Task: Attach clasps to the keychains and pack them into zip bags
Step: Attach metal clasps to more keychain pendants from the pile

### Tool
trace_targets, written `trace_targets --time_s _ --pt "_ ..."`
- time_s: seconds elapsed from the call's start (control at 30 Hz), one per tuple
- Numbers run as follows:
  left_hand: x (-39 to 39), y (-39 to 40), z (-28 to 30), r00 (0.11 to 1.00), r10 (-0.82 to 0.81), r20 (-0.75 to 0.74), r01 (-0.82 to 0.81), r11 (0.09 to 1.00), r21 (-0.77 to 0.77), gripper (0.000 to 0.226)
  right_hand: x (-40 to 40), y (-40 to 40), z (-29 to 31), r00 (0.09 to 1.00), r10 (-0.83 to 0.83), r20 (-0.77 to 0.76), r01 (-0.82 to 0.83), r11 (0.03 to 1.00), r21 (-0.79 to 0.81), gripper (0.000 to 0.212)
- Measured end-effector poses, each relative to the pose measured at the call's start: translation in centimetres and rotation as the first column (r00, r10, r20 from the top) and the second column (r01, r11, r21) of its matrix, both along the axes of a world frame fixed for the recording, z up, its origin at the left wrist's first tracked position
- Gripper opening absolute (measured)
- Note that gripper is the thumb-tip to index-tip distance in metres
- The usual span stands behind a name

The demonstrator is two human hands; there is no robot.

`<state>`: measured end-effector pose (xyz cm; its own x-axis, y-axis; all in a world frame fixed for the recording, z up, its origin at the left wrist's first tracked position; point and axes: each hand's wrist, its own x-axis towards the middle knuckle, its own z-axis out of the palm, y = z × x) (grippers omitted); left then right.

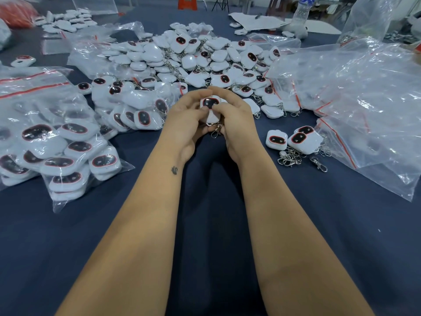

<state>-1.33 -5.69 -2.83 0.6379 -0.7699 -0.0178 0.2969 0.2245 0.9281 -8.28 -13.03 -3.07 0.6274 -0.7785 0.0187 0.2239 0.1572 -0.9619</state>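
Both hands hold one white keychain (210, 105) with a dark red-rimmed face, above the table's middle. My left hand (185, 124) curls round its left side, and my right hand (234, 124) grips its right side with the thumb on its front. A metal clasp (216, 131) hangs from the keychain's lower end between my palms. A large heap of loose white keychains (193, 58) lies just beyond my hands. Loose metal clasps (293, 157) lie to the right, next to two keychains (293, 139).
Filled zip bags (57, 142) of keychains lie at the left on the dark blue table (211, 213). A pile of empty clear zip bags (364, 99) with red strips fills the right side. Papers and a plastic bottle (301, 10) stand at the far edge.
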Motion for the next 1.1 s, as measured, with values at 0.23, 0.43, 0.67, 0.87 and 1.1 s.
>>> trace_targets --time_s 0.23,0.43,0.67,0.87,1.1 --pt "0.14 0.04 0.21 0.995 0.013 -0.094 -0.015 1.0 -0.019 0.029 -0.34 0.29 0.13 0.999 -0.014 0.052 0.014 1.0 0.01 0.034" --pt "-0.1 0.11 0.14 1.0 0.002 0.001 -0.002 1.0 -0.002 0.027 -0.54 0.2 0.23 0.994 -0.061 0.087 0.059 0.998 0.021 0.035" --pt "-0.31 0.07 0.17 1.0 0.023 0.0 -0.023 1.0 -0.019 0.024 -0.59 0.6 0.43 0.999 -0.024 0.041 0.026 0.999 -0.047 0.041" --pt "-0.02 0.03 -0.01 0.997 0.072 -0.024 -0.073 0.995 -0.066 0.024 -0.62 0.76 0.55 0.997 0.068 0.032 -0.065 0.994 -0.082 0.041" --pt "-0.04 0.01 -0.2 0.996 0.083 -0.031 -0.086 0.99 -0.115 0.028 -0.45 0.65 0.47 0.998 0.059 -0.019 -0.061 0.994 -0.095 0.037"
